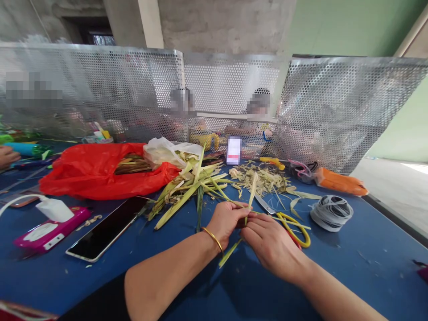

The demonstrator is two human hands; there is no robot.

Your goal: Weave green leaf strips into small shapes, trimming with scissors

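Above the near middle of the blue table, my left hand and my right hand meet with their fingers closed around pale green leaf strips. One end of the strips stands up from my fingertips; another hangs down below my left hand. A gold bangle circles my left wrist. Scissors with yellow and red handles lie just beyond my right hand, blades partly open and the red handle partly hidden. A pile of long green leaves rests beyond my left hand.
A red plastic bag and a white bag hold plant material. A phone and a magenta power strip lie left. Leaf scraps, a wire coil and an orange packet are right. A perforated metal screen borders the back.
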